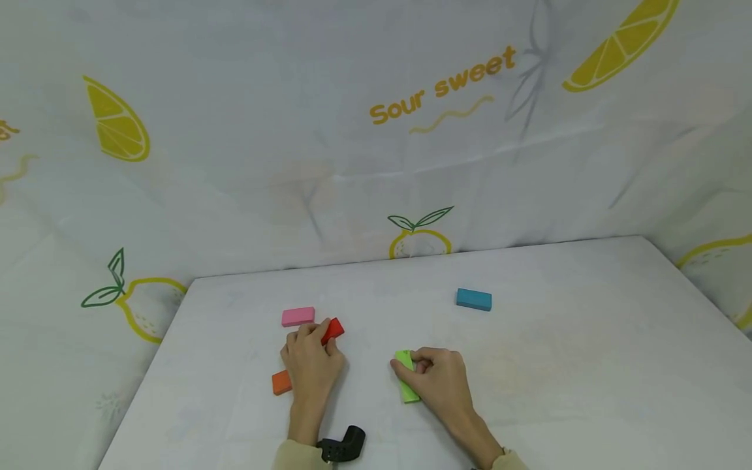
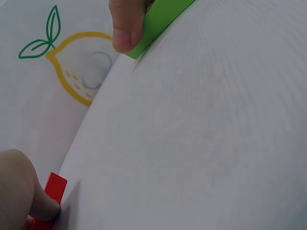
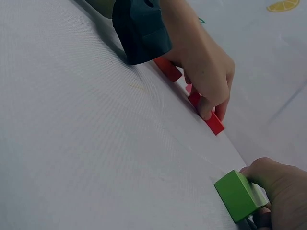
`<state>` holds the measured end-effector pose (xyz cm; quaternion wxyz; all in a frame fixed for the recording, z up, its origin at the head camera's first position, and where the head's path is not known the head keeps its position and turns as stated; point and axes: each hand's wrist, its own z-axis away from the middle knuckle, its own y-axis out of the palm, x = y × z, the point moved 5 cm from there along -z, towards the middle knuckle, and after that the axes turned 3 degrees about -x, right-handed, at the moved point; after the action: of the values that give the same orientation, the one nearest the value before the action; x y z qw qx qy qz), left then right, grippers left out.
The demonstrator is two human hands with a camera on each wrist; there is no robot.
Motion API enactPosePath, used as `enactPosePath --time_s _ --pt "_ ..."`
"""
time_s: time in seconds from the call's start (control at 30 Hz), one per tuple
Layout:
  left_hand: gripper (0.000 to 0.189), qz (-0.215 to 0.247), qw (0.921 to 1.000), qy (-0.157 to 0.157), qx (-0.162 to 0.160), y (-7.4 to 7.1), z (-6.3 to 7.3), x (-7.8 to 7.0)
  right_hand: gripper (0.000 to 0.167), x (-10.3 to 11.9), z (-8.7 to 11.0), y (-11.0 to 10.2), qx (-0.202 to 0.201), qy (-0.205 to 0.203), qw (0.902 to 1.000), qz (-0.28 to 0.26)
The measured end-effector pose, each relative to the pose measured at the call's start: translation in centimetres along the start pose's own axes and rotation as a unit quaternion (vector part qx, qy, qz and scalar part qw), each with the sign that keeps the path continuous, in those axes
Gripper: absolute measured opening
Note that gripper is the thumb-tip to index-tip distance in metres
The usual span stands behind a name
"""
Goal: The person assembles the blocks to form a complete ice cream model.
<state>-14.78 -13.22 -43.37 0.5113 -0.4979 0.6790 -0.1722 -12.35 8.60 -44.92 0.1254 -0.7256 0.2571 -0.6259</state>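
On the white table, my left hand [image 1: 311,362] pinches a red block [image 1: 333,329] between thumb and fingers. The block's free end [image 3: 217,126] sticks out past the fingertips in the right wrist view. To the right, my right hand [image 1: 442,380] grips a lime-green block [image 1: 408,385] by its sides; its end face [image 3: 236,197] shows in the right wrist view. Just beyond the left hand lies a pink block [image 1: 298,316]. An orange block [image 1: 281,382] sits left of that hand, partly hidden by it.
A blue block [image 1: 474,299] lies farther back, right of centre, on the white table [image 1: 576,339]. A white cloth [image 1: 264,163] printed with lemons hangs behind the table. A black wrist device [image 1: 343,445] is worn on the left wrist.
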Motion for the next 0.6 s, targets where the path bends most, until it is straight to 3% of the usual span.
enactPosePath --time_s 0.6 --pt "0.035 0.040 0.9978 -0.035 0.040 1.2 -0.1 -1.5 0.022 0.1 0.1 -0.1 0.000 0.007 1.0000 -0.005"
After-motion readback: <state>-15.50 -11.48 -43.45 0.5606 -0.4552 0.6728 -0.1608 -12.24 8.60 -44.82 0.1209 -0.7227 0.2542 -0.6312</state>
